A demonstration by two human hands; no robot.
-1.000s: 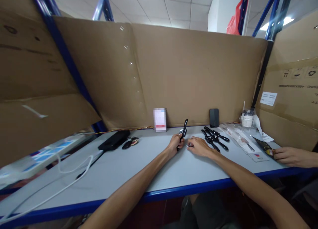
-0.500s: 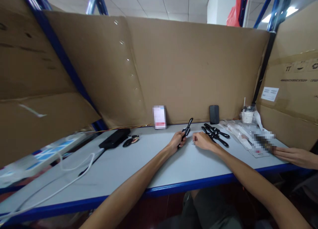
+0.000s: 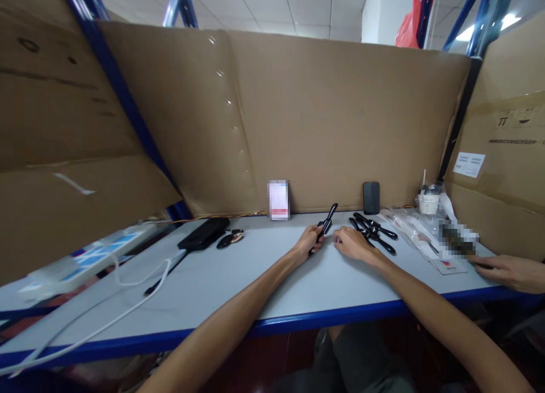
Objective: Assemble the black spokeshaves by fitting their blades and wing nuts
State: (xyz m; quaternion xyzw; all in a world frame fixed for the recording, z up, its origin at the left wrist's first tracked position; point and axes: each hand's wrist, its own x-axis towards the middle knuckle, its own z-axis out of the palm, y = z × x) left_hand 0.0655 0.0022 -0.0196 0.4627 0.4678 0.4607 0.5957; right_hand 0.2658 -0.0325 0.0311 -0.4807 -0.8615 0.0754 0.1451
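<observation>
Fingers [image 3: 317, 245] of the left hand [image 3: 309, 241] grasp a black tool [image 3: 326, 226], tilted over the tabletop [image 3: 264, 254]; the right hand [image 3: 351, 244] is beside similar tools [image 3: 373, 230], whether holding anything I cannot tell.

It's a makeshift workshop or stockroom station, by the look of it; I can't tell which. The bench [image 3: 213, 291] stands within blue metal posts [image 3: 116, 83], like racking, and is walled with cardboard [image 3: 349, 115], the right side printed with shipping symbols [image 3: 523, 119]. A power strip [image 3: 106, 255] runs along the left, black tools [image 3: 374, 231] lie heaped, a co-worker [image 3: 506, 272] shares the bench, and above is a panelled ceiling [image 3: 306, 7].
</observation>
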